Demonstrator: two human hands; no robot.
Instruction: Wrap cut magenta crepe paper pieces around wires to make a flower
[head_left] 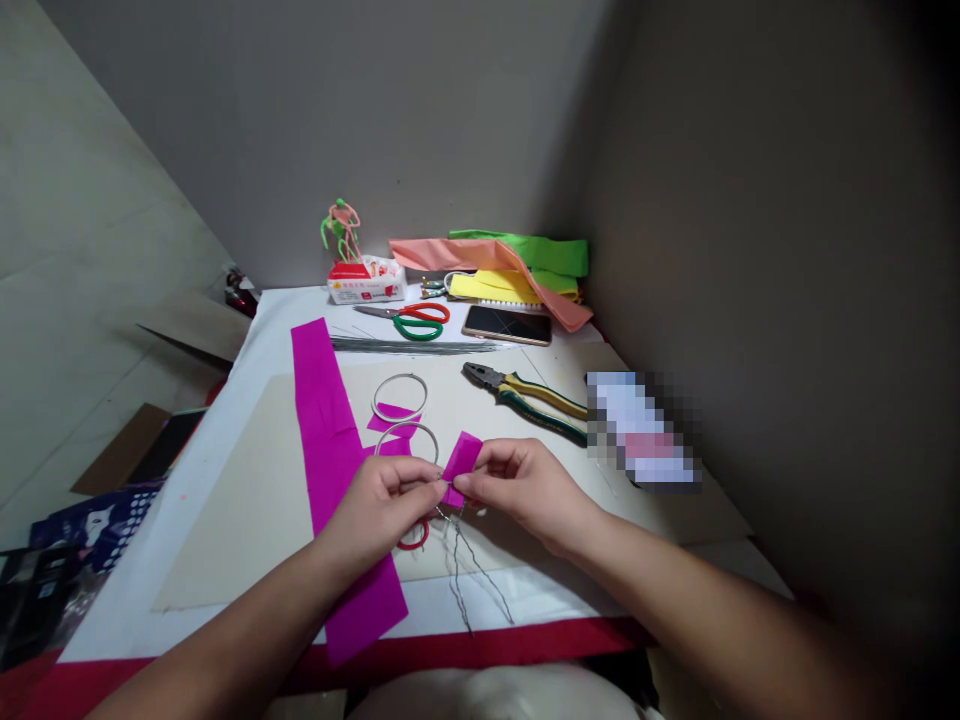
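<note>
A small magenta paper strip [463, 453] stands between my two hands, above the board. My right hand [525, 485] is closed, its thumb and fingers pinching the strip from the right. On the other side, my left hand [390, 500] is closed too, with thumb and forefinger pinched at the strip's left edge, where twisted wire [459, 560] comes out. Two bent wire ends hang below the hands. Behind the left hand stand two pale rings [401, 397], with magenta paper scraps [397, 412] around them. A red loop [414, 537] shows partly under that hand.
A long magenta paper band [322, 420] lies left on the pale board [240, 480]. Pliers [517, 392] rest to the right, beside a blurred-out object [641, 430]. Farther back are scissors [409, 318], thin wires [412, 346], a phone [508, 325], a tissue pack [367, 285] and coloured paper strips [517, 250].
</note>
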